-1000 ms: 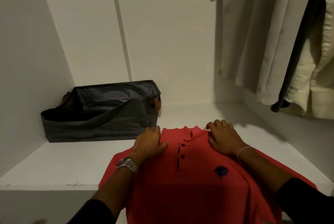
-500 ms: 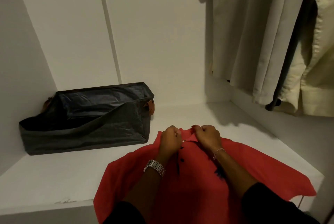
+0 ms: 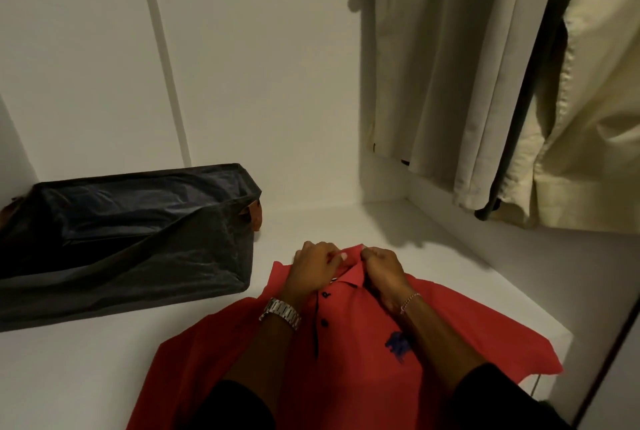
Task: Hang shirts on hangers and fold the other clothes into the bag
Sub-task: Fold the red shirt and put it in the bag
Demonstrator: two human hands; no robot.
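Item: one red polo shirt (image 3: 346, 370), laid face up and spread flat on the white shelf (image 3: 104, 360), its hem toward the near edge and its collar (image 3: 353, 272) pointing toward the back wall; three dark buttons show on the placket, and one dark blue emblem on the chest. Flat placement likely serves to square the garment before folding or hanging. Two hands at the collar: the left hand (image 3: 317, 272) has its fingers curled, pinching the collar's left side; the right hand (image 3: 382, 272) is curled likewise on the collar's right side, apparently straightening or closing the neck. One metal watch (image 3: 281, 313) on the left wrist, one thin bracelet (image 3: 410, 301) on the right. One dark fabric bag (image 3: 121, 242), open-topped, stands toward the shelf's back left corner, just beside the shirt's left shoulder, presumably to receive folded clothes. Hanging garments (image 3: 485, 83) at the right, above the shelf's far right corner: at least three, pale and dark; exact count cannot be told.
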